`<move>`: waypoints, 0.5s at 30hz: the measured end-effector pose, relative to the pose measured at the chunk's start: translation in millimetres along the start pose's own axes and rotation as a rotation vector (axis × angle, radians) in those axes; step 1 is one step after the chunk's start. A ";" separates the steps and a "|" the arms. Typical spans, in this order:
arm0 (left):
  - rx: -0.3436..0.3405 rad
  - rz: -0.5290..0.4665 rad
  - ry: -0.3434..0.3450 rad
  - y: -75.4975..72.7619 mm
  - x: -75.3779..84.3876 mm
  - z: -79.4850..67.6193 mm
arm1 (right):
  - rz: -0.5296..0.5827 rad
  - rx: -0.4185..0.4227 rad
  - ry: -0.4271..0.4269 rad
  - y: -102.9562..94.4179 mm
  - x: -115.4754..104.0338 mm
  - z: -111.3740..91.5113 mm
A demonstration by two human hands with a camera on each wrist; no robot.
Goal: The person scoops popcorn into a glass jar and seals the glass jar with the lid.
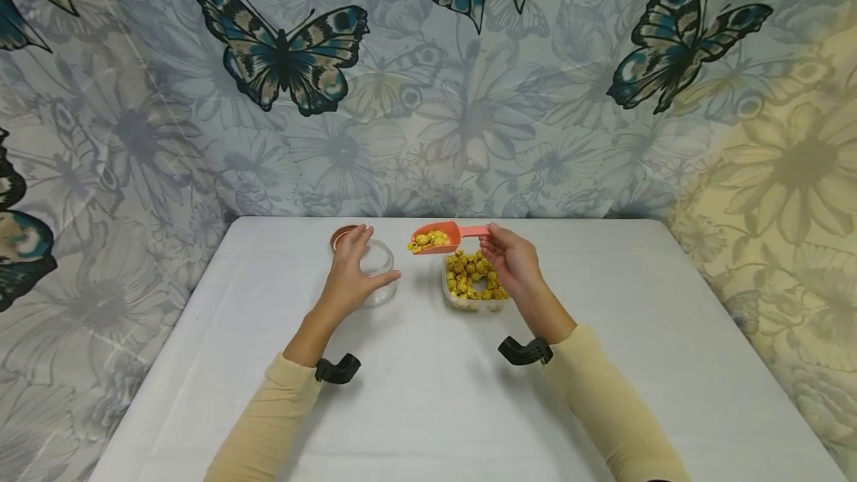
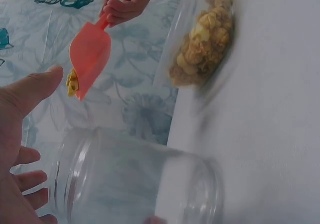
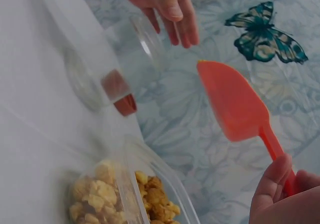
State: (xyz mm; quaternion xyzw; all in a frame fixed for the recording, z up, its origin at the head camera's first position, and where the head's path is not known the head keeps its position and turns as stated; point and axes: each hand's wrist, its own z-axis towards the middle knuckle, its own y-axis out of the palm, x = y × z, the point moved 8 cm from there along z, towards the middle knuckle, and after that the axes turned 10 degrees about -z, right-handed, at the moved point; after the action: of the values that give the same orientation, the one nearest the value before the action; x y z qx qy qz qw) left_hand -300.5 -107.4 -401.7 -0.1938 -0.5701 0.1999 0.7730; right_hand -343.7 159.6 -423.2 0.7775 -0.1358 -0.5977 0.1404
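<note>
My right hand pinches the handle of a coral-red scoop, holding it in the air with yellow caramel popcorn in its bowl. Beneath that hand stands a clear plastic container with popcorn in it. To the left of it is a clear jar, upright with its mouth uncovered. My left hand hovers by the jar's mouth, thumb and fingers spread apart. In the left wrist view the fingers appear just off the rim of the jar.
A reddish-brown lid lies behind the jar, partly hidden by the left hand. White cloth covers the table. A butterfly-patterned fabric backdrop rises behind the table's far edge.
</note>
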 end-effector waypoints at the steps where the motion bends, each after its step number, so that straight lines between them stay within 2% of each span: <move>1: 0.006 -0.004 0.002 -1.8 -1.8 0.1 | 0.006 -0.008 0.000 1.9 0.8 0.1; 6: 0.027 -0.017 0.027 -9.8 -9.4 0.5 | 0.022 -0.022 0.018 9.3 6.4 0.3; 15: -0.002 -0.056 -0.095 -13.2 -35.2 -2.5 | 0.010 -0.004 0.048 19.6 15.3 2.3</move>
State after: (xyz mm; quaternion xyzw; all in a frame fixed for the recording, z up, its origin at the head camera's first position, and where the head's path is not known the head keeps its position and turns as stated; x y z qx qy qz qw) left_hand -306.4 -137.4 -423.8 -0.1689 -0.6116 0.1863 0.7501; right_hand -343.0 135.6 -429.9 0.7906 -0.1354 -0.5785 0.1480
